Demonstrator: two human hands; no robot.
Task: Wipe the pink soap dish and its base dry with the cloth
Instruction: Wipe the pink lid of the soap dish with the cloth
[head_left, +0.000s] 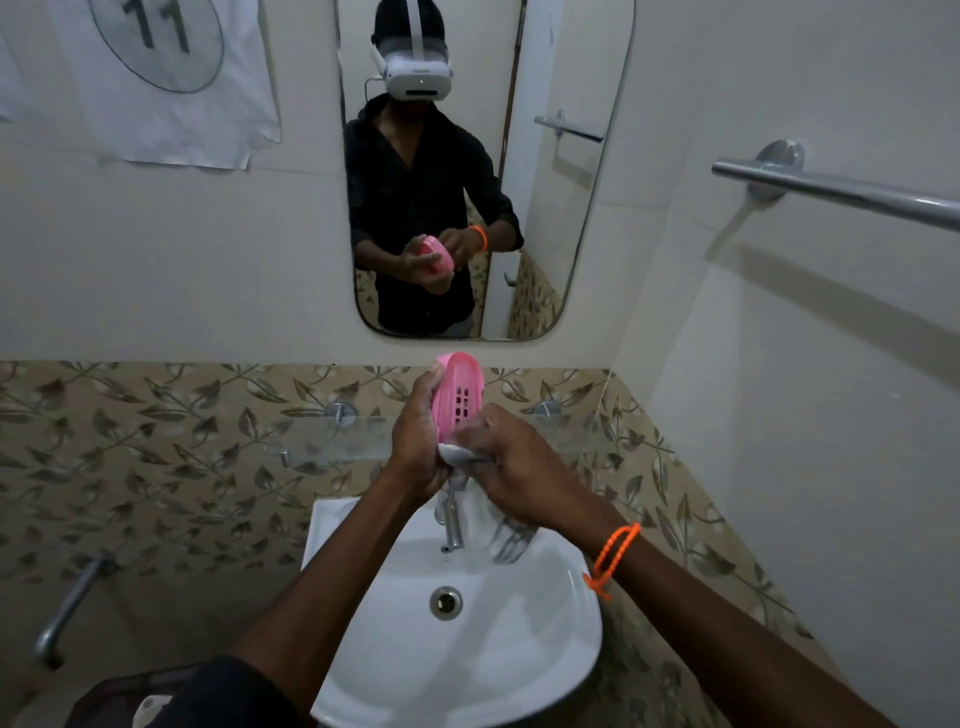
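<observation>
The pink soap dish (460, 395) stands on end above the sink, its slotted inside facing right. My left hand (415, 441) grips it along its left edge and lower end. My right hand (514, 462) holds a white cloth (457, 453) bunched against the dish's lower part; the rest of the cloth (498, 525) hangs down over the tap. I cannot tell whether the dish and its base are joined or whether only one piece is in hand.
A white basin (519, 639) with a chrome tap (453, 525) lies below my hands. A glass shelf (332, 441) runs along the patterned tiles behind. A mirror (550, 218) hangs above. A metal towel rail (841, 192) juts from the right wall, a pipe tap (67, 608) at lower left.
</observation>
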